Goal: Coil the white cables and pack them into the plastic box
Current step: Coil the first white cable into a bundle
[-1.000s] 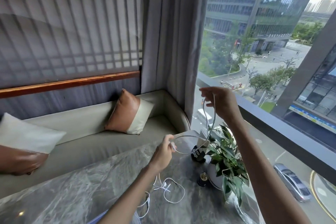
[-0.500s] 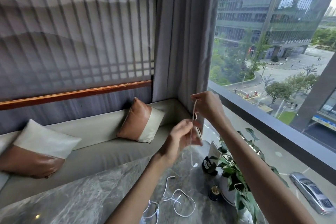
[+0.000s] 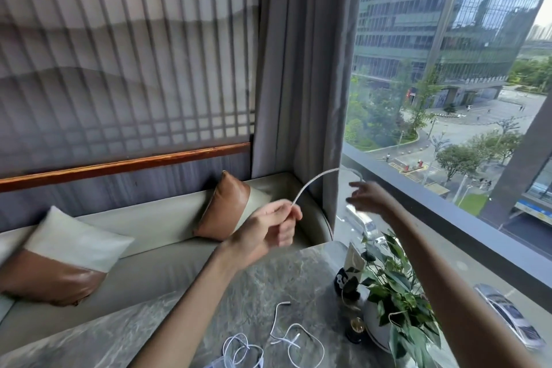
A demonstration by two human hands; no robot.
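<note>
L hand [image 3: 268, 230] pinches a thin white cable [image 3: 310, 181] btwn thumb & curled fingers [image 3: 286, 218], held up over the grey marble counter [image 3: 268, 284]. The cable arcs up & right to the R hand [image 3: 369, 199]. That hand is blurred: fingers look spread, can't tell if it grips. More loose white cables [image 3: 298, 337] lie on the counter near the potted green plant [image 3: 397, 293]. Plastic box not seen. Best approach: keep the L pinch fixed as anchor, lay even same-size loops w/ R, no twist, clear of the plant.

left hand [image 3: 268, 230]: raised, fingers curled, pinching white cable [image 3: 313, 181] | right hand [image 3: 369, 197]: raised, outstretched, blurred
</note>
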